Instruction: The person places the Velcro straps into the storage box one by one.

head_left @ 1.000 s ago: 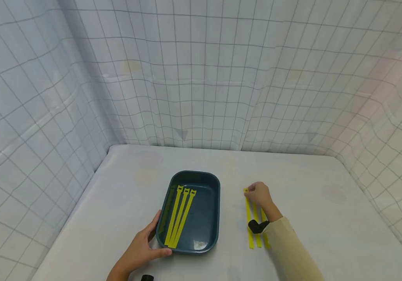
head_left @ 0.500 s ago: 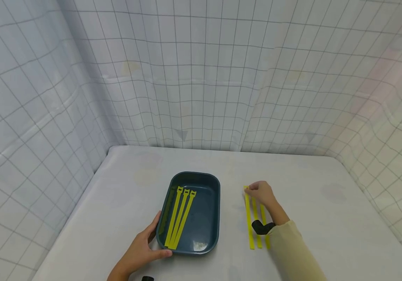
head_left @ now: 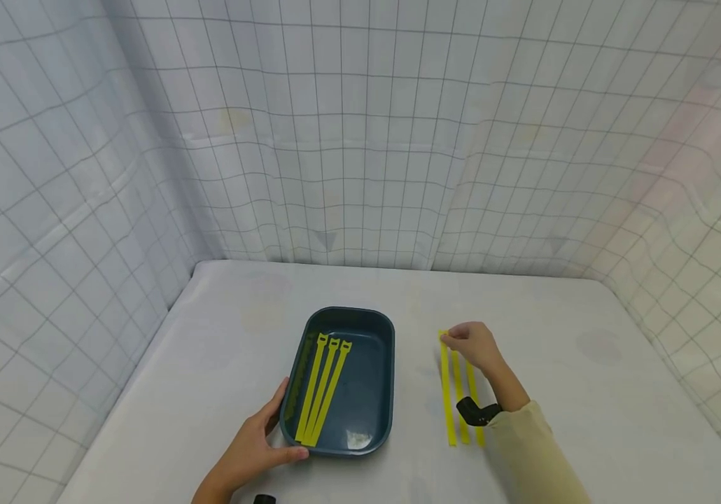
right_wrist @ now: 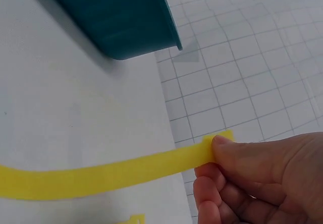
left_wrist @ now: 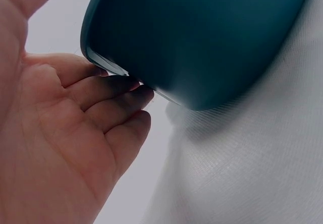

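A dark teal tray [head_left: 367, 392] stands on the table, with three yellow hook-and-loop cable ties [head_left: 318, 392] lying side by side along its left part. My left hand [head_left: 249, 448] holds the tray's near left corner, thumb at the front rim and fingers along the left wall; the left wrist view shows the fingertips [left_wrist: 144, 90] against the tray's outer wall. To the right, my right hand [head_left: 475, 344] pinches the head of a yellow cable tie [right_wrist: 126, 176] between thumb and finger. That end is raised and the strap bends down. Two more cable ties [head_left: 459, 381] lie beside it, partly hidden by the hand.
White cloth covers the table [head_left: 247, 329]. Grid-patterned curtains [head_left: 367, 140] hang behind it and on both sides. A black wrist device [head_left: 477, 413] sits on the right forearm, and part of another [head_left: 264, 499] shows near the left wrist.
My right hand has lifted the head of the leftmost loose cable tie off the table, shifting slightly up and right. The left hand and the tray stay where they were.
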`<state>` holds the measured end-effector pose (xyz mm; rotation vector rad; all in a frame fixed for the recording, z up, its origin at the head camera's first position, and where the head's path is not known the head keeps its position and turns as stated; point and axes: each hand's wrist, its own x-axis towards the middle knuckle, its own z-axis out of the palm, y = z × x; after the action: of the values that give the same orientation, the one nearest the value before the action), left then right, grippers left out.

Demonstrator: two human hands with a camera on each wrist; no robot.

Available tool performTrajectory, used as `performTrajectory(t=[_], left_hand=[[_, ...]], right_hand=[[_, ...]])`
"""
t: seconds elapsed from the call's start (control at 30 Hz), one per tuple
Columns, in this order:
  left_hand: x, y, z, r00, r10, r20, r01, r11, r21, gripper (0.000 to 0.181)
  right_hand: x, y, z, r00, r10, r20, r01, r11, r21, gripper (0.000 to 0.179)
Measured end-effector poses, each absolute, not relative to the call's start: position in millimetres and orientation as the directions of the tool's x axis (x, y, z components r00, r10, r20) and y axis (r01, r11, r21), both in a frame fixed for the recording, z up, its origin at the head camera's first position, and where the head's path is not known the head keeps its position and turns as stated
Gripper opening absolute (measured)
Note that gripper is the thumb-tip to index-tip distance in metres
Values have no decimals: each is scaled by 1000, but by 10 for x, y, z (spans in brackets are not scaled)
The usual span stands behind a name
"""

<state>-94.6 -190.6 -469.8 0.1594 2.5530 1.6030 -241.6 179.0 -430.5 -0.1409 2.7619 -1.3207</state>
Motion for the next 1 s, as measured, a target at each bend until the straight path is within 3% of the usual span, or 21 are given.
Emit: performTrajectory(t=[1.0], left_hand=[[-953, -1912, -4706, -987, 157, -45, 23, 407, 913, 103]], right_hand=[[-2181, 1836, -3906, -989, -141, 33, -107, 564, -819, 29]])
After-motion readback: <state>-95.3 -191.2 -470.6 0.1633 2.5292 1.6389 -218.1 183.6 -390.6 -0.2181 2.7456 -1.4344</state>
